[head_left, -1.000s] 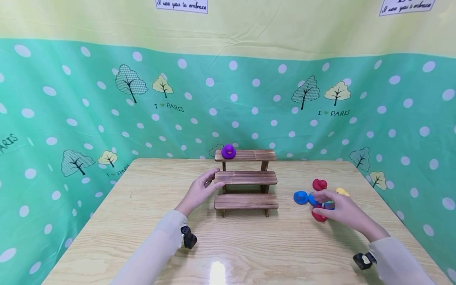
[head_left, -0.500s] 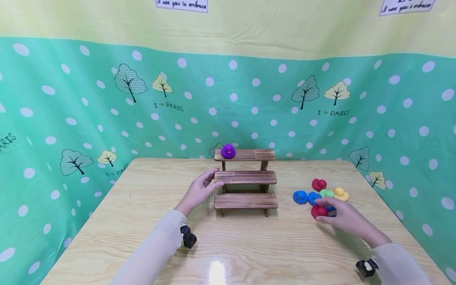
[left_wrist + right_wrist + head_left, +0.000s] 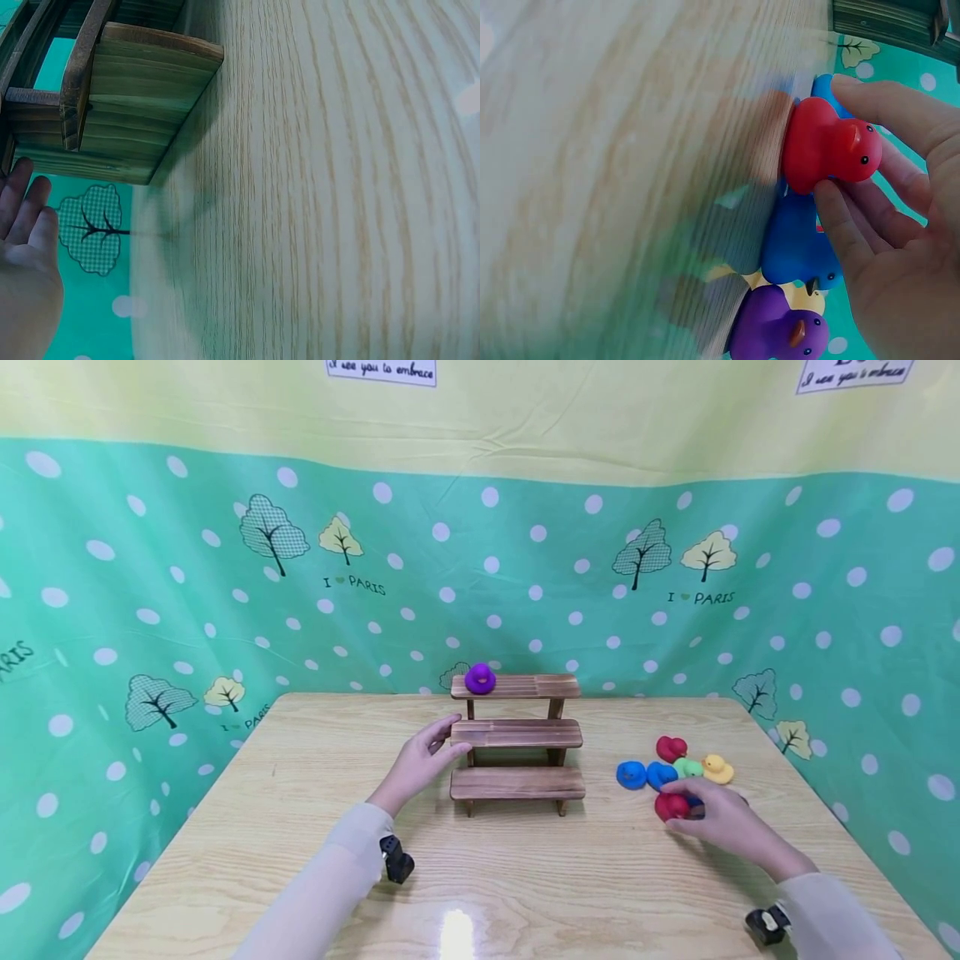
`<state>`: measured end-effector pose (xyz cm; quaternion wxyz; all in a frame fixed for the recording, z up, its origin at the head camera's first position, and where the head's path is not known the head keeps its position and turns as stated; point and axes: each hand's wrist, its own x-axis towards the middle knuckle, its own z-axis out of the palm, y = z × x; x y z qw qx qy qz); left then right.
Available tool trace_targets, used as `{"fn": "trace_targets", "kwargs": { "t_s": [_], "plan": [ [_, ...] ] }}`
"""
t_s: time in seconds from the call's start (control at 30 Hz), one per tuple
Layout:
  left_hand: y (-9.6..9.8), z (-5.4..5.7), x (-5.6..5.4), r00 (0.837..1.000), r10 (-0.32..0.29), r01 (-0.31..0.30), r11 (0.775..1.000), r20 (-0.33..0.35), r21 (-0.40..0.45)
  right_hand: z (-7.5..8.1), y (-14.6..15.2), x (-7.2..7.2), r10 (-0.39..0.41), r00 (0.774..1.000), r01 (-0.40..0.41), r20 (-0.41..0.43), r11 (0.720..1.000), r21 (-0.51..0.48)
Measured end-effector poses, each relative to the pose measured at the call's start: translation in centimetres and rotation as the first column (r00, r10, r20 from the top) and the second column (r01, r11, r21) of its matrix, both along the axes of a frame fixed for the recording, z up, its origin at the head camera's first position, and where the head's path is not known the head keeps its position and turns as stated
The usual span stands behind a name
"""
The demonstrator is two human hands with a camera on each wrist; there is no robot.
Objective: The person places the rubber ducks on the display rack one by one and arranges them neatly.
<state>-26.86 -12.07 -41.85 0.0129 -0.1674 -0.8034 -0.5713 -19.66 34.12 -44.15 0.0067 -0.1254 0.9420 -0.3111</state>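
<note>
My left hand (image 3: 418, 764) is at the left end of a small three-step wooden stand (image 3: 517, 783), fingertips right at the middle step. In the left wrist view, the fingers (image 3: 30, 206) of that hand look fairly straight beside the stand's side panel (image 3: 142, 97). On the right, my right hand (image 3: 723, 817) has thumb and fingers round a red rubber duck (image 3: 821, 146), low at the table. A blue duck (image 3: 791, 240) and a purple duck (image 3: 769, 326) lie close by it. One purple duck (image 3: 480, 679) sits on the left of the top step.
Near the right hand are two more blue ducks (image 3: 632, 775), another red duck (image 3: 671, 748), a green duck (image 3: 687, 767) and a yellow duck (image 3: 717, 769), bunched together. The wooden table (image 3: 360, 910) ends at a green dotted cloth (image 3: 420, 610) behind.
My right hand has come down onto the near red duck, thumb and fingers now on either side of it. My left hand has stayed by the stand.
</note>
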Motion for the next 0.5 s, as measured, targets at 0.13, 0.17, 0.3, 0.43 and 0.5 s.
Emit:
{"fn": "trace_targets", "kwargs": {
  "t_s": [0.13, 0.17, 0.3, 0.43, 0.5],
  "plan": [
    [-0.1, -0.3, -0.1, 1.000, 0.008, -0.008, 1.000, -0.009, -0.002, 0.0, -0.1, -0.1, 0.014, 1.000, -0.013, -0.024, 0.999, 0.033],
    [-0.2, -0.7, -0.4, 1.000, 0.012, -0.012, 1.000, -0.014, 0.001, 0.0, -0.1, -0.1, 0.022, 0.999, -0.021, -0.030, 0.999, 0.040],
    [-0.2, -1.7, -1.1, 1.000, 0.018, -0.018, 1.000, -0.014, 0.005, -0.1, -0.2, -0.1, 0.046, 0.998, -0.043, -0.053, 0.997, 0.069],
    [-0.1, -0.9, -0.6, 1.000, 0.010, -0.010, 1.000, 0.000, 0.006, 0.0, -0.4, -0.1, 0.051, 0.997, -0.046, -0.055, 0.995, 0.087],
    [0.0, 0.0, 0.0, 1.000, 0.005, -0.005, 1.000, 0.004, 0.001, 0.1, -0.4, 0.0, 0.047, 0.997, -0.042, -0.054, 0.994, 0.097]
  ]
}}
